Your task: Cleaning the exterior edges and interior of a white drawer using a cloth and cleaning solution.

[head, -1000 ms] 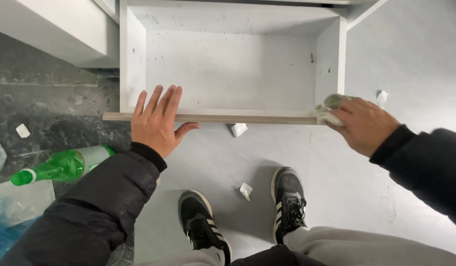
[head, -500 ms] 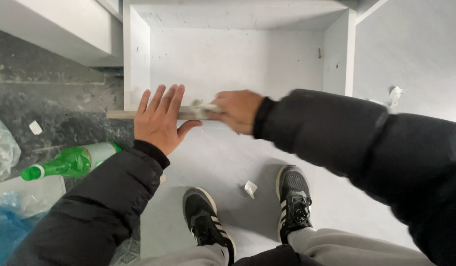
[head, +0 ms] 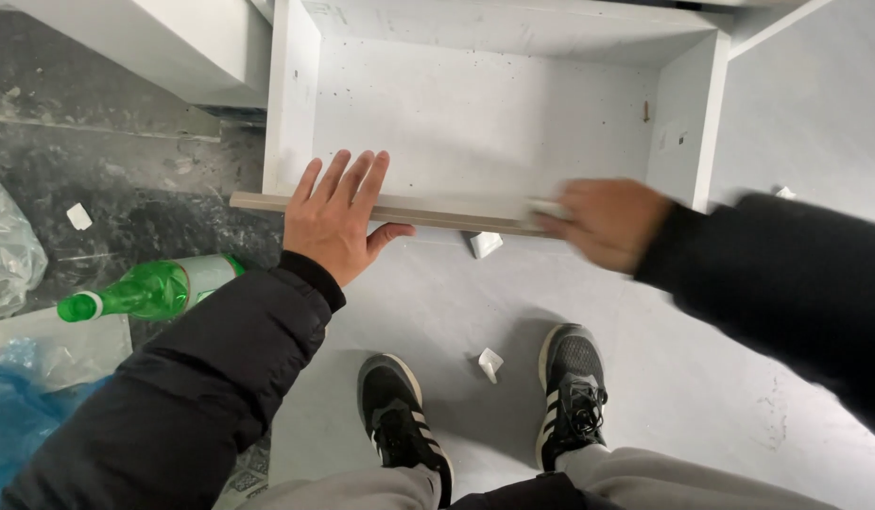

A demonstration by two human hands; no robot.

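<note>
- Drawer point(head: 485, 123) stands pulled out below us, a pale box open at the top, its bare floor speckled with small dark specks.
- Its front edge point(head: 428, 213) runs as a thin beige strip between our two hands, with the drawer's hollow beyond it and grey floor point(head: 702, 378) on our side.
- Our left hand point(head: 335, 219) lies flat over that strip near its left end, fingers spread and pointing into the drawer, thumb hooked out along the near side; it pinches nothing.
- Our right hand point(head: 603, 219) sits on the same strip toward its right end, blurred, curled around a small pale cloth point(head: 547, 208); we cannot tell how tightly it is pressed.
- Between the two hands a bare stretch of strip lies clear; past the right hand only a short length is left before the drawer's right wall point(head: 691, 132).
- Just under the strip, between the hands, a white paper scrap point(head: 485, 244) lies on the floor, and another scrap point(head: 491, 363) sits between our black shoes point(head: 400, 416).
- Left of the left hand, well apart, a green bottle point(head: 149, 288) lies on its side on dark mottled ground, beside clear and blue plastic bags point(head: 8, 255).
</note>
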